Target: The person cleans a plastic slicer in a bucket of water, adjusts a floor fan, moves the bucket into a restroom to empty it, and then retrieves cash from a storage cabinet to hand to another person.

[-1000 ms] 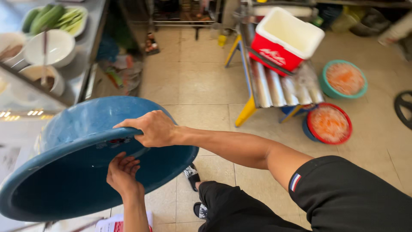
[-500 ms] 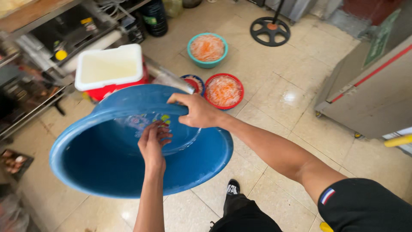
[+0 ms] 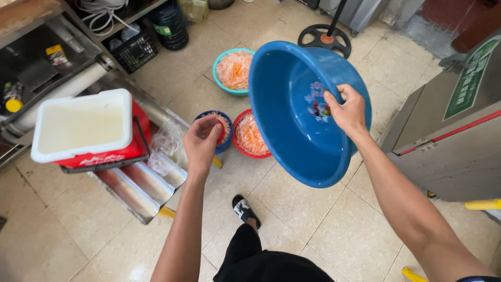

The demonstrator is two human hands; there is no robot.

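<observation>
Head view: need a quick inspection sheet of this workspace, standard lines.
Surface: beige tiled floor, bare under the basin.
Job's things: large blue plastic basin, tilted, inside empty, picture sticker on its bottom.
Clutter: teal bowl, red bowl and small blue bowl of shredded vegetable on the floor; red cooler box with white lid on a metal stand.
Grippers: right hand grips the basin rim; left hand free, fingers curled, holding nothing.
Cables: coiled white hose on the shelf.
Surroundings: stainless cabinet, black round stand base, black crate.
</observation>
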